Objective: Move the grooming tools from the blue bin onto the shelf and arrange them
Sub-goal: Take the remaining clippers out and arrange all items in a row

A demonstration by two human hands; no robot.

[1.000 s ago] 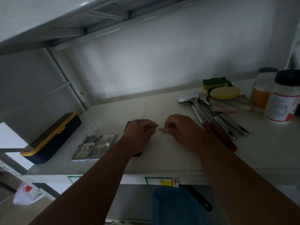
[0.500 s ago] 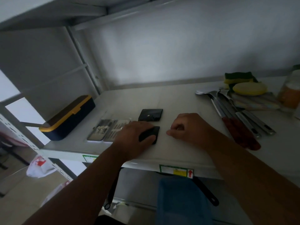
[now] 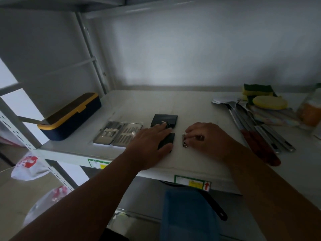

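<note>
1. Blue plastic fills the bottom edge of the head view: the blue bin (image 3: pixel 188 214) sits below the shelf (image 3: pixel 199 171), and its contents cannot be seen from here.
2. On the shelf's front strip, the right hand (image 3: pixel 206 138) curls its fingers round small metal clippers (image 3: pixel 184 140). Half a second ago they were hidden under the knuckles; now they lie exposed on the board, so the put-down looks nearly done.
3. Beside it, the left hand (image 3: pixel 152 141) has flattened, straight fingers resting over a small black case (image 3: pixel 169 140), where earlier it cupped that case. Its fingertips reach a second black case (image 3: pixel 165 120) just behind.
4. Left of those lies the open manicure kit (image 3: pixel 118 134).
5. Farther left, a navy and yellow box (image 3: pixel 69 117); at far right, utensils (image 3: pixel 257 126) and sponges (image 3: pixel 260 96).
6. Judged so, unloading is well along and straightening the row remains.
</note>
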